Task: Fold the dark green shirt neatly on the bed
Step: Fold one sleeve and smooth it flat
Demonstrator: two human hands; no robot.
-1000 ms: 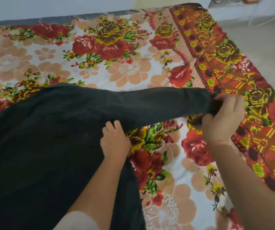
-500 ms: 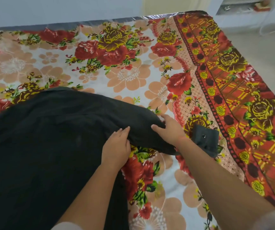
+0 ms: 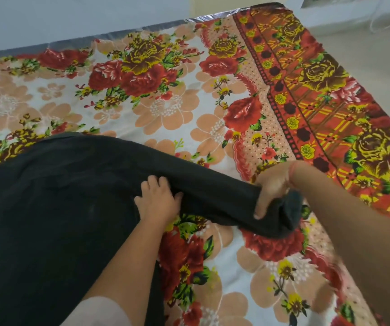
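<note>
The dark green shirt (image 3: 48, 208) lies spread over the left half of the bed (image 3: 165, 109), which has a floral cover. One long sleeve (image 3: 212, 191) runs out to the right. My left hand (image 3: 157, 200) presses flat on the shirt where the sleeve joins the body, fingers apart. My right hand (image 3: 272, 188) grips the sleeve near its cuff (image 3: 291, 210), fingers curled around the cloth. The cuff hangs folded under that hand.
The bed's right edge, with a red and yellow border (image 3: 330, 95), drops to a pale floor (image 3: 377, 43). A light wall (image 3: 71, 17) runs behind the far edge. Bare bed cover lies beyond and to the right of the shirt.
My right hand let go of the stretched sleeve end, touched the sleeve midway, and now grips it near the cuff. The sleeve has slackened and drooped toward me. My left hand has stayed put.
</note>
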